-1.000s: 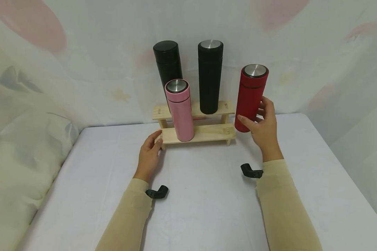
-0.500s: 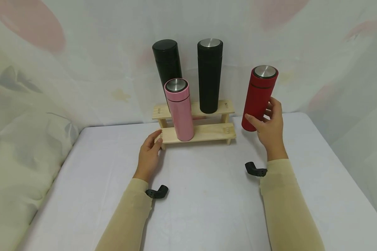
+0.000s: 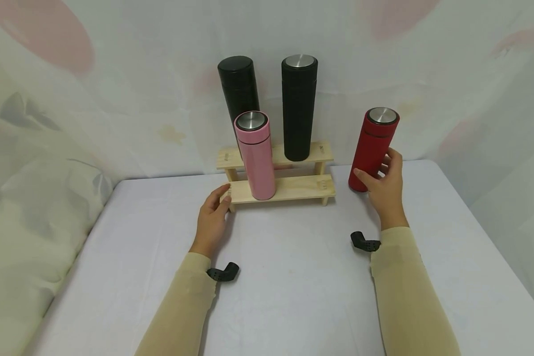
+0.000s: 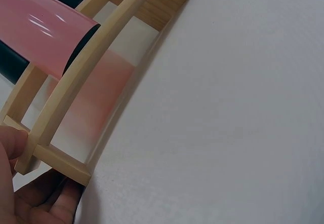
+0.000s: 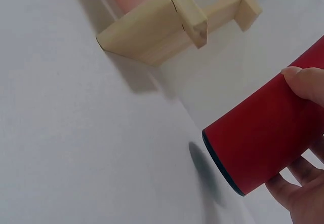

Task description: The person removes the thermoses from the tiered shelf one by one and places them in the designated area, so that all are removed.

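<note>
My right hand (image 3: pixel 388 195) grips the lower part of a red thermos flask (image 3: pixel 370 151) with a steel-topped lid, to the right of a two-tier wooden stand (image 3: pixel 300 187). In the right wrist view the flask's base (image 5: pixel 223 160) hangs over the white cloth, its shadow apart from it. My left hand (image 3: pixel 210 217) holds the left end of the stand's lower tier, thumb (image 4: pixel 12 142) at the front and fingers around the end leg. On that tier stands a pink thermos flask (image 3: pixel 259 165), left of the middle.
Two tall black flasks stand on the upper tier: an all-black one (image 3: pixel 238 89) at left, partly behind the pink flask, and one with a steel-topped lid (image 3: pixel 298 116) at right. A patterned white curtain (image 3: pixel 160 99) hangs behind the cloth-covered table (image 3: pixel 285 291).
My right hand has carried the red flask rightward, away from the stand, then lowered it toward the table. My left hand and the stand have stayed put.
</note>
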Demonstrator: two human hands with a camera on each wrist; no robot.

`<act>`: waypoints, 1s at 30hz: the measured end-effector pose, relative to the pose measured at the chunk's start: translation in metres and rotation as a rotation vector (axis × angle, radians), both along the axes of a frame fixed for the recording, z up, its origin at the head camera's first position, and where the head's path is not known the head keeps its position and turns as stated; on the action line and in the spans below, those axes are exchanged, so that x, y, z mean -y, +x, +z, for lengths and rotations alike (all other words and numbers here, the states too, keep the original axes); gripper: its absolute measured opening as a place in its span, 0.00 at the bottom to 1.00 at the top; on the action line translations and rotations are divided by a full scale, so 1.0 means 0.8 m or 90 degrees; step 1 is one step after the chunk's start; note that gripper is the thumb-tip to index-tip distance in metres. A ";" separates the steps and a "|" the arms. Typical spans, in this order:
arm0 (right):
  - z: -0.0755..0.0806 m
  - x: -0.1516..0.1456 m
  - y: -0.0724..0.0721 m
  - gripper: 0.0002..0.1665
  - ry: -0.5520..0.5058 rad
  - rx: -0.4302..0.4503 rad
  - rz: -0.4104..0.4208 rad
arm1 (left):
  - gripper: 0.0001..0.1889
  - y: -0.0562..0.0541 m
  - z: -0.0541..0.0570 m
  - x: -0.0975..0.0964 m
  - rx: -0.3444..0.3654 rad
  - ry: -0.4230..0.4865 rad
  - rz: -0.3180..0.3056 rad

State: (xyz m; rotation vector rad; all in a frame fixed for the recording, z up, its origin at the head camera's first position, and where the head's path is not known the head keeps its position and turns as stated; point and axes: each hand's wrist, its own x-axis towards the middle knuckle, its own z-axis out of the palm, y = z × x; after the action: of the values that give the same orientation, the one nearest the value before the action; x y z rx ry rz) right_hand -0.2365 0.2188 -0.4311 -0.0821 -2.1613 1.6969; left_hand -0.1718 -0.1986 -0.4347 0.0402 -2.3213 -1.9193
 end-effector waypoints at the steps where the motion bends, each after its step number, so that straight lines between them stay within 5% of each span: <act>1: -0.001 -0.001 0.000 0.51 0.000 0.006 -0.002 | 0.23 0.000 0.000 0.000 0.000 -0.001 0.000; 18: -0.012 -0.002 0.002 0.51 -0.016 0.020 0.004 | 0.23 0.000 0.001 -0.001 0.004 -0.006 -0.004; 30: -0.011 -0.003 0.002 0.52 -0.020 0.045 0.023 | 0.23 -0.020 -0.041 0.015 -0.023 -0.030 0.012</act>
State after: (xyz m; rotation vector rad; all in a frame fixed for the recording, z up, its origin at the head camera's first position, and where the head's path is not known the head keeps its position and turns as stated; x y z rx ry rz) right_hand -0.2349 0.2210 -0.4396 -0.1136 -2.1997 1.7733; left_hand -0.1877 -0.2105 -0.4674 0.0227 -2.3336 -1.8406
